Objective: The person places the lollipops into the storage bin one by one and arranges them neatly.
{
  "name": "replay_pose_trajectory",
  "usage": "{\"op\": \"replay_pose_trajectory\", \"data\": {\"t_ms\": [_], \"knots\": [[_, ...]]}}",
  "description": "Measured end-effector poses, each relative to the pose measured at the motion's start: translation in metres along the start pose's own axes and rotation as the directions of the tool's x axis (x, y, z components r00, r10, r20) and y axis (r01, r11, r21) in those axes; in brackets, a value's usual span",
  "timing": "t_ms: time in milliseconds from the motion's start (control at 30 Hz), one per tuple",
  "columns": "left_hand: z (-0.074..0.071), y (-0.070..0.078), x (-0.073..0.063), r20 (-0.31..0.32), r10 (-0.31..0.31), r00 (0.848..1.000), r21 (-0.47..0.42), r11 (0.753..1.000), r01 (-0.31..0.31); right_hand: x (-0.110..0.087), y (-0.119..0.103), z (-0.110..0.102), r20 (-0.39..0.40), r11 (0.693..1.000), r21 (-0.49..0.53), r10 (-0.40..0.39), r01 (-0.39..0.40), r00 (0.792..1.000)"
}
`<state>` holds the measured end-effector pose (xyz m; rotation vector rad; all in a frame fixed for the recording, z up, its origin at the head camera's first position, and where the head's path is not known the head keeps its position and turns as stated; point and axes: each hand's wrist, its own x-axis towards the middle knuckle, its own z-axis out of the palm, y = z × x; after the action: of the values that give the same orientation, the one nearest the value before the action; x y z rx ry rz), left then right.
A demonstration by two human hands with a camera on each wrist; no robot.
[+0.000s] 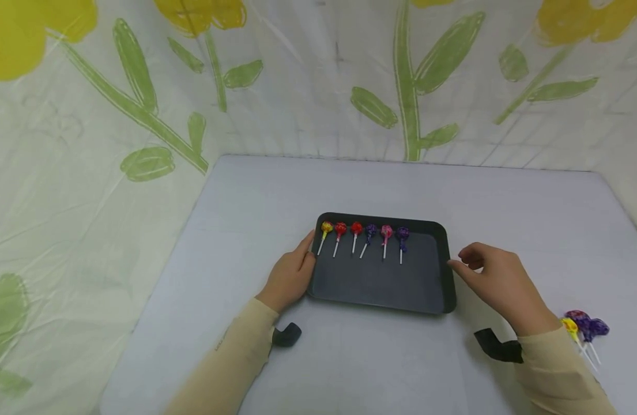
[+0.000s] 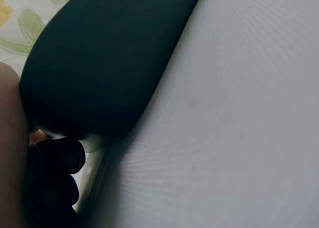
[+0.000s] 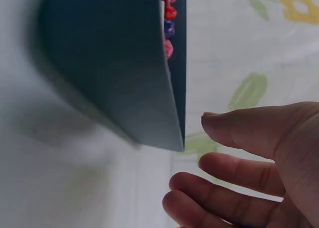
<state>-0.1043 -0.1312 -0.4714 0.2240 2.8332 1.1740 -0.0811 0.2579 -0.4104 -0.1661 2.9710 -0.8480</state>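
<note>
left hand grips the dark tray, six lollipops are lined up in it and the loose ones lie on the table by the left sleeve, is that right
Wrong sleeve: the head view shows the loose lollipops on the table by the right sleeve. The left hand grips the dark tray, with six lollipops lined up in it.

Behind the white table [image 1: 204,259] hangs a pale sheet [image 1: 308,109] patterned with yellow flowers [image 1: 193,14].
</note>
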Motion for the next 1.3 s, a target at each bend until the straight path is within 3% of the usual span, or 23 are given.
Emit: {"op": "replay_pose_trajectory", "data": {"t_ms": [1300], "knots": [[0.003,-0.002,0.001,-0.02,0.017,1.0,0.018,1.0,-0.016,-0.058,0.063,-0.011,-0.058,0.976,-0.08,0.196,-0.2,0.979]]}}
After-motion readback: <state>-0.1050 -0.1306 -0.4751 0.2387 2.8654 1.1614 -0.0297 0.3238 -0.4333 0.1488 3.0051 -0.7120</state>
